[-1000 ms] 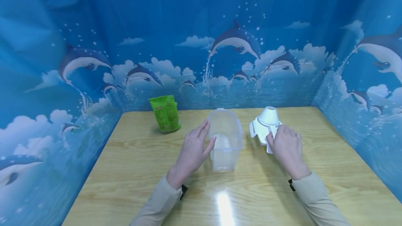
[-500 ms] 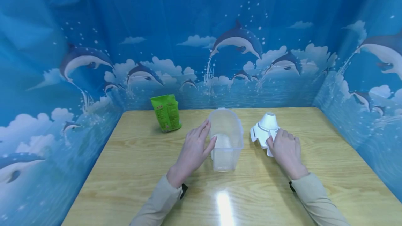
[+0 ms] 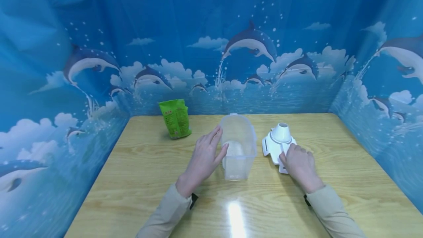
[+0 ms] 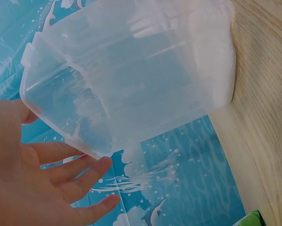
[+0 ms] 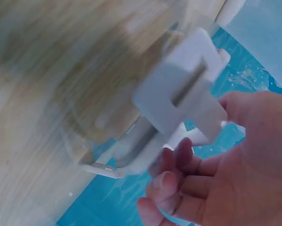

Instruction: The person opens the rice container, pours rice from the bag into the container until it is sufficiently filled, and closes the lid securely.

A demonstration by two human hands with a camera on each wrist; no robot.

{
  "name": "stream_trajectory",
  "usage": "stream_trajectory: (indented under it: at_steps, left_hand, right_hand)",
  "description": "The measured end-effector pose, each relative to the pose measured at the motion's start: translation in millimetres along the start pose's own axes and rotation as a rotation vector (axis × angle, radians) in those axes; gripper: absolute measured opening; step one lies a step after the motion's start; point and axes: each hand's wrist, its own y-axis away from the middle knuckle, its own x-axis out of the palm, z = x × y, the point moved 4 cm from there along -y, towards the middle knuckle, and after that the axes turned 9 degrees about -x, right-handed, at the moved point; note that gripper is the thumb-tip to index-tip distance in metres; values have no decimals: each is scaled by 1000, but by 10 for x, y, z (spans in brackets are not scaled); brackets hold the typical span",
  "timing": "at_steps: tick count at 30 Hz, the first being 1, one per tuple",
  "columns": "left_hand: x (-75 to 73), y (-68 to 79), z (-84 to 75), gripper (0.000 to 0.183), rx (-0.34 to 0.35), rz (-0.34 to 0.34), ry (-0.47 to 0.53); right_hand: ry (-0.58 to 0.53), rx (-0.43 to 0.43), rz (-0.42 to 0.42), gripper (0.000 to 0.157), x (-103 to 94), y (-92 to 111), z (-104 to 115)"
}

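A translucent plastic container stands upright on the table, its top uncovered, with a white layer near its bottom. My left hand is beside its left rim, and in the left wrist view the extended fingers touch the rim. To the right, my right hand holds a white lid by its near right side, thumb and fingers pinching it. The lid has a cone-shaped spout pointing up and clip flaps around its edge. One slotted flap shows near the thumb in the right wrist view, where the lid is blurred.
A green printed bag stands at the back left of the wooden table. Blue curtains with dolphins enclose the table at the back and both sides.
My right hand has drawn the lid toward me, tilting it slightly. The left hand stays by the container, which has not visibly moved.
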Motion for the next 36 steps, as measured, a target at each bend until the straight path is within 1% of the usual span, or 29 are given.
stream_trajectory:
  at_steps: [4,6,8,10,11,13,15,16,19,21,22,24,26,28,31,34,36]
  left_hand:
    - [2,0,3,58,-7,8,0]
    - [1,1,1,58,-7,9,1]
    - [-1,0,2,58,-7,9,1]
    - [-3,0,2,58,-9,9,1]
    - [-4,-1,2,58,-8,9,1]
    - [-5,-3,0,58,-5,6,3]
    - [-7,-1,-3,57,-2,5,6]
    - [-9,-1,-5,58,0,5,6]
    - [-10,2,-6,57,-3,9,5]
    - [-9,4,-4,58,-7,13,-1]
    - [-9,4,0,58,-9,14,-1]
    - [-7,2,8,58,-15,18,-4]
    - [-7,0,17,57,-19,21,-2]
    - [-5,-5,27,57,-21,24,2]
    - [-6,-14,38,57,-23,28,5]
    - [0,-17,42,57,-18,31,4]
    - [6,-16,44,57,-15,31,2]
  right_hand:
    - [-3,-4,43,39,22,12,13]
    - [2,-6,48,39,36,23,15]
    - [11,-13,35,43,39,32,19]
    - [44,-23,-10,48,13,31,23]
    - [58,-28,-43,49,-15,28,28]
    - [81,-50,-138,46,-103,14,45]
    - [91,-84,-254,37,-222,-9,80]
    - [77,-107,-313,31,-289,-19,107]
    - [56,-199,-473,17,-488,-44,223]
    - [33,-247,-539,13,-596,-49,319]
    - [21,-267,-556,12,-640,-51,373]
    - [-15,-305,-564,9,-699,-53,480]
    - [-72,-343,-551,11,-730,-51,583]
    - [-128,-400,-531,22,-728,-48,685]
    - [-182,-469,-472,45,-674,-38,812]
    - [-187,-515,-422,63,-604,-22,899]
    - [-171,-523,-405,66,-567,-11,929]
